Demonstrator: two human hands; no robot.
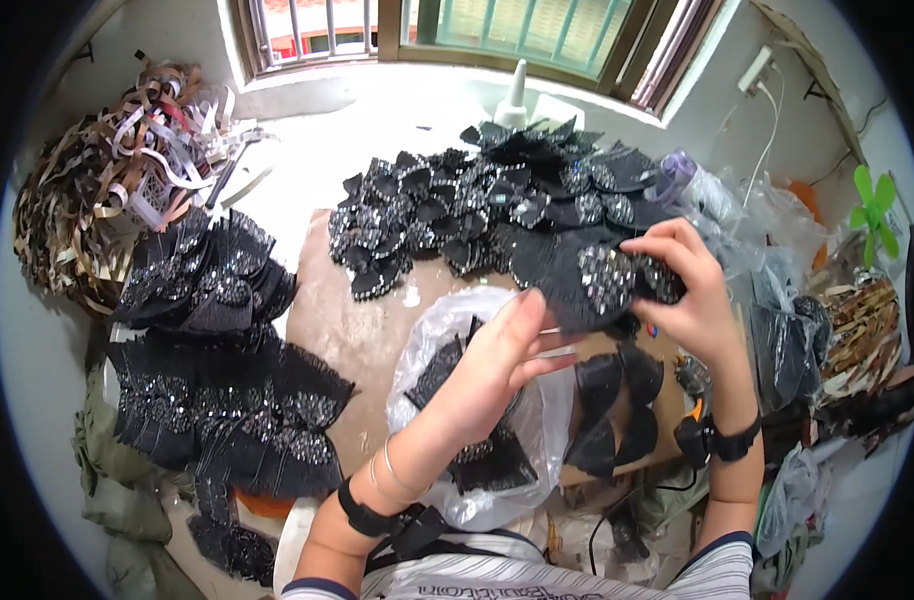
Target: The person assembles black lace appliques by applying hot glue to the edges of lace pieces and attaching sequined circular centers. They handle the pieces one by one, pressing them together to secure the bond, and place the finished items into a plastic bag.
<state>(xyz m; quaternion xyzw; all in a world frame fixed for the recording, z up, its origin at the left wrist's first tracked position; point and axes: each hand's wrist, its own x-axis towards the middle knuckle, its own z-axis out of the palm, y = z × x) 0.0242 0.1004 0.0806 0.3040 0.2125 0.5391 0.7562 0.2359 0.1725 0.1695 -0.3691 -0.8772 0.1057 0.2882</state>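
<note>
My right hand (pixel 692 290) is closed on a black fabric piece (pixel 557 265) with a cluster of silvery rhinestones, its thumb and fingers at the right end. At the lower left edge of this piece is my left hand (pixel 502 350), fingers stretched out and thumb apart; whether it touches the cloth I cannot tell. Beneath my left forearm, a clear plastic bag (pixel 427 330) lies spread with dark rhinestoned pieces on it. Beyond the hands spreads a heap of black rhinestone-trimmed pieces (pixel 417 210). Plain black curved pieces (pixel 637 400) lie below my right hand.
Stacked rhinestoned black pieces (pixel 227 410) cover the left side, beside a tangled pile of ribbon strips (pixel 107 190). A glue gun (pixel 692 385) with an orange trigger lies near my right wrist. A white nozzle bottle (pixel 514 100) stands by the window; a green fan (pixel 875 215) is at right.
</note>
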